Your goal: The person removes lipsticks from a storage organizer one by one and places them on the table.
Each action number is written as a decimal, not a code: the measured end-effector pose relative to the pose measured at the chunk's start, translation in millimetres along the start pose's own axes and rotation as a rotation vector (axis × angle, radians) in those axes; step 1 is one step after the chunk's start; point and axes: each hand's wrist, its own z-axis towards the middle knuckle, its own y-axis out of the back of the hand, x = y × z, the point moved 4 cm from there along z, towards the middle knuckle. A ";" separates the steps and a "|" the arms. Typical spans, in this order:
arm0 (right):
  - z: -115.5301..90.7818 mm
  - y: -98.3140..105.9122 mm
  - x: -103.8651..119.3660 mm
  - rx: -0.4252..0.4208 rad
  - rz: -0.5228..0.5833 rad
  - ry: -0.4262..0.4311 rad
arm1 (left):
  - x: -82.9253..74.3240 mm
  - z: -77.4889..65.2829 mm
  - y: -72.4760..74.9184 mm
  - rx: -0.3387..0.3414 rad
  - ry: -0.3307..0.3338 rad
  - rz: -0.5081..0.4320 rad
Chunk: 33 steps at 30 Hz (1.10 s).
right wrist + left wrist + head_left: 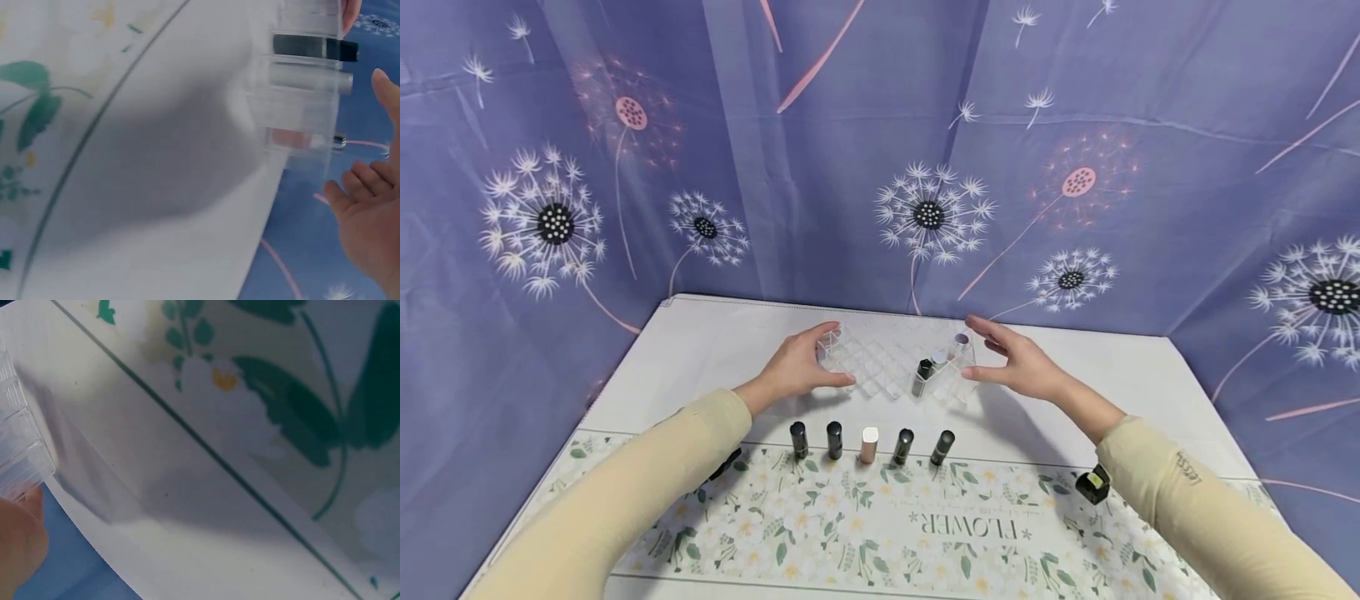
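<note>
A clear lipstick organizer with diamond-shaped slots stands toward the back of the table. My left hand grips its left end, thumb along the front and fingers round the back. Around the right end curves my right hand, thumb and fingers spread; the right wrist view shows a gap between them and the clear wall. In the right-hand slots stand a black lipstick, a silver-grey lipstick tube and a pinkish lipstick tube.
In front of the organizer, several lipsticks stand in a row: black ones such as the leftmost lipstick, and a rose-gold lipstick in the middle. A floral mat covers the near table; a blue dandelion curtain hangs behind.
</note>
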 end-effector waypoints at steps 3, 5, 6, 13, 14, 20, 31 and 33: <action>4.3 2.7 10.1 0.001 -0.052 0.033 | 0.2 -0.1 0.4 0.004 0.001 0.001; 7.4 2.9 16.6 0.004 -0.078 0.051 | 0.5 0.3 0.2 0.007 0.003 0.002; 8.6 2.9 19.9 0.009 -0.088 0.054 | 0.2 0.1 0.3 0.008 0.005 0.001; 18.4 -2.6 38.3 0.035 -0.136 0.105 | -1.7 -0.5 0.3 0.011 -0.001 0.001; 19.6 -4.4 39.4 0.039 -0.139 0.115 | -1.8 -0.4 0.3 0.011 -0.002 0.004; 24.6 -16.7 41.3 0.065 -0.132 0.164 | -1.6 -1.5 0.7 0.017 0.012 0.004; 30.9 -29.9 40.6 0.067 -0.141 0.177 | -0.9 -0.5 0.1 0.021 0.018 0.016; 31.5 -31.8 39.8 0.072 -0.139 0.170 | -0.6 -0.2 0.1 0.019 0.017 0.021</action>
